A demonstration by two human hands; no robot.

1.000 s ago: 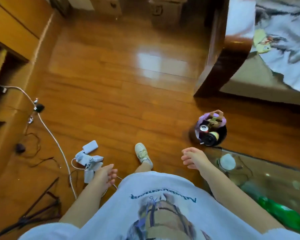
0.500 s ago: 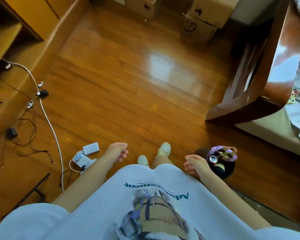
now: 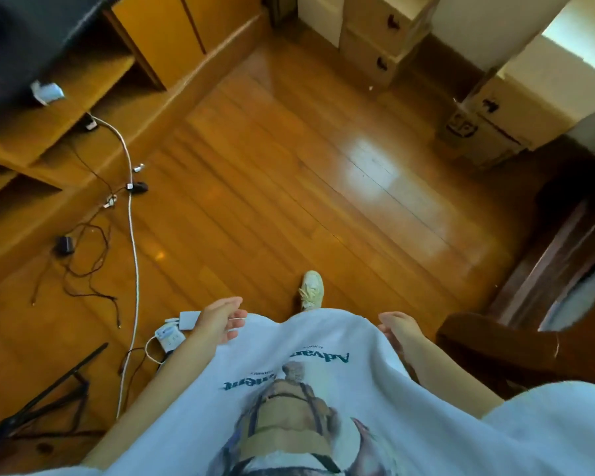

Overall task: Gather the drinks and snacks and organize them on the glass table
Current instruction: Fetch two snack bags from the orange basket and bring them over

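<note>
Floorboards point(image 3: 289, 173) between shelving point(image 3: 66, 108) and boxes point(image 3: 375, 39)

Warm daylight falls from the upper right and leaves a pale glare patch on the wooden floor point(image 3: 368, 173), while the dark furniture point(image 3: 516, 341) at the right sits in deep shadow. The whole view is softened by motion blur, strongest on the shelves point(image 3: 83, 108) and boxes point(image 3: 378, 36) near the top. Straight lines bow outward toward the edges from the wide lens.
</note>
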